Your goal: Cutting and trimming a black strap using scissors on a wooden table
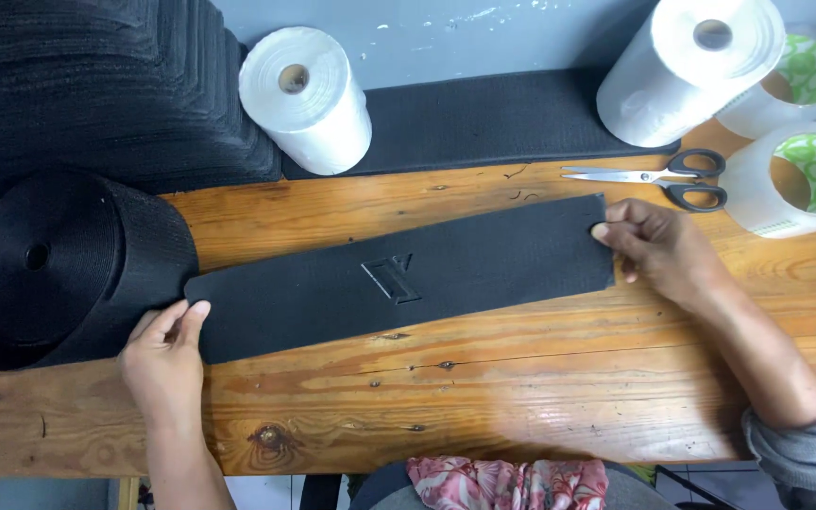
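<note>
A long black foam strip point(399, 279) lies slantwise across the wooden table point(484, 397), and everything else is placed around it. Pressed into the strip's middle is a small rectangular embossed mark point(391, 280), the same black as the strip. Above the strip's right end stand two rolls of clear packing tape point(800, 184) with green-and-white patterned cores, one behind the other, and just left of them a large white roll of plastic film point(687, 71). A second white film roll point(306, 99) stands above the strip's left half. Black-handled scissors point(654, 178) lie closed just above the strip's right end (nothing rests on the strip itself). Behind the strip, along the table's far edge, runs a wide black band point(484, 123); a tall stack of black sheets point(115, 85) fills the corner above the strip's left end, and a big roll of black webbing point(49, 264) sits touching that end.

The left hand point(164, 364) pinches the strip's near left corner, thumb on top. The right hand point(658, 247) grips the strip's right end, fingers curled over its edge. The strip lies flat between both hands
</note>
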